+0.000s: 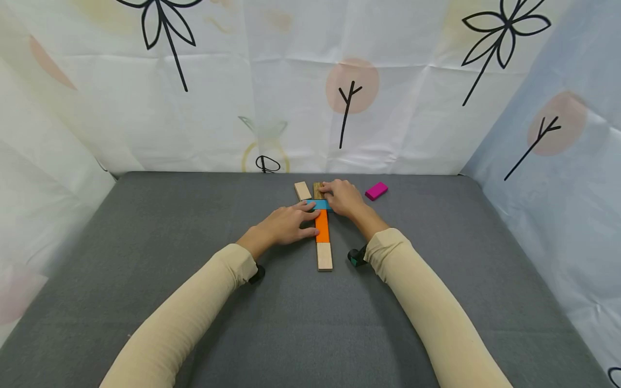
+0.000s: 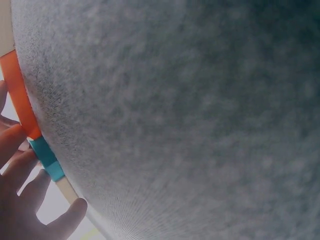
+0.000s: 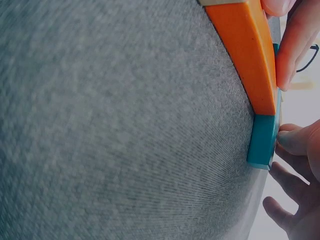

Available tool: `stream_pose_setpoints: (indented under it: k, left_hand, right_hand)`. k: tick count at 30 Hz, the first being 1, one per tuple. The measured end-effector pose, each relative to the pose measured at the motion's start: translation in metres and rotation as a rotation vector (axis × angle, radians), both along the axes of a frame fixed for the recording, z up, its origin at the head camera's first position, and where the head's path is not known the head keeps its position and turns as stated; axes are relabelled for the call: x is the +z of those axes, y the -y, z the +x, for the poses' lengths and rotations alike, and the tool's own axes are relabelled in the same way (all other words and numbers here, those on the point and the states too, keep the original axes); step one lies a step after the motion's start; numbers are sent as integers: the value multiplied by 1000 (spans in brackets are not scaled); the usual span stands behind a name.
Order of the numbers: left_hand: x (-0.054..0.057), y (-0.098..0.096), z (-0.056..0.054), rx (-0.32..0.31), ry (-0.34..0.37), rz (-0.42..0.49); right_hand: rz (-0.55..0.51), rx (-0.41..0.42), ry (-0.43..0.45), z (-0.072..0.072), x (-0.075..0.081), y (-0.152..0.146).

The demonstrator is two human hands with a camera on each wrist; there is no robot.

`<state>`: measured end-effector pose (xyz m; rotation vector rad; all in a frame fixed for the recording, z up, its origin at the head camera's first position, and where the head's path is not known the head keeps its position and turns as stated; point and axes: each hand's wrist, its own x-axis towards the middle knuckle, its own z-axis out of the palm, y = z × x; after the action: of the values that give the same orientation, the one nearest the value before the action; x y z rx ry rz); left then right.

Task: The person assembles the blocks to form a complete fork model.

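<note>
Flat blocks lie joined in a row on the grey table. A pale wooden block [image 1: 324, 256] is nearest me, then an orange block [image 1: 322, 230], then a blue block [image 1: 320, 205] set crosswise. Beyond it lies a brown wood-grained block [image 1: 317, 189], partly covered by fingers. My left hand [image 1: 290, 223] has its fingers spread, touching the left side of the orange block and the blue block's left end. At the blue block's right end is my right hand [image 1: 345, 198], its fingertips reaching over to the brown block. In the right wrist view, the thumb is against the blue block [image 3: 262, 140].
Left of the brown block lies another pale block [image 1: 302, 190], angled, near the blue one. A magenta block [image 1: 376, 191] lies apart, right of my right hand. A patterned white cloth [image 1: 291, 108] hangs behind the grey table's [image 1: 194, 231] far edge.
</note>
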<state>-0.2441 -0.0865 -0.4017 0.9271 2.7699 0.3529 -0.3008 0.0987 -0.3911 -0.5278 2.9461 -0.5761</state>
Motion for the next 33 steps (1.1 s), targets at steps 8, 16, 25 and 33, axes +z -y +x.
stream_pose_setpoints:
  k: [8,16,25,33]
  left_hand:
    - [2,-1,1,-3,-4,4]
    - [5,-1,3,-6,1,8]
    - [5,1,6,-11,12,12]
    - [3,2,6,1,15,12]
  right_hand:
    - [99,113,6,5,11,-8]
    - [131,81,-63,13,21,-49]
    - [153,-122,-81,20,20,-98]
    - [181,-163,-38,24,19,-111]
